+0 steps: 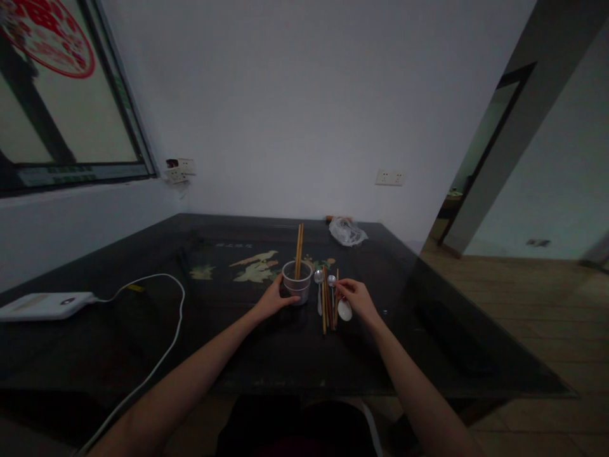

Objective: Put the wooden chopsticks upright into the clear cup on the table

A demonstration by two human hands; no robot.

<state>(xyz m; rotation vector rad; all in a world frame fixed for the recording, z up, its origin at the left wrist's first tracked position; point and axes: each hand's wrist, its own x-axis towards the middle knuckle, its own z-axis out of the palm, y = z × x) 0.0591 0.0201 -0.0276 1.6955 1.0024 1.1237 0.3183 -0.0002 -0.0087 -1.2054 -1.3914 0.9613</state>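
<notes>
My left hand (275, 300) is wrapped round a light-coloured cup (299, 292) standing on the dark table. A pair of wooden chopsticks (299, 252) rises upright out of it. To the cup's right lie several loose chopsticks (324, 311), side by side and pointing away from me. A metal spoon (318, 277) lies along their left side, and another spoon (332, 280) rests among them. My right hand (358, 297) is pinched at their right edge, by the second spoon and a chopstick; which one it grips is unclear. Just below its fingers is a white spoon (345, 310).
A crumpled clear plastic bag (348, 232) lies at the table's back edge. On the left, a white device (47, 306) trails a white cable (179, 311) across the table (228, 355). A dark flat object (454, 336) lies at the right. The wall has sockets (389, 178).
</notes>
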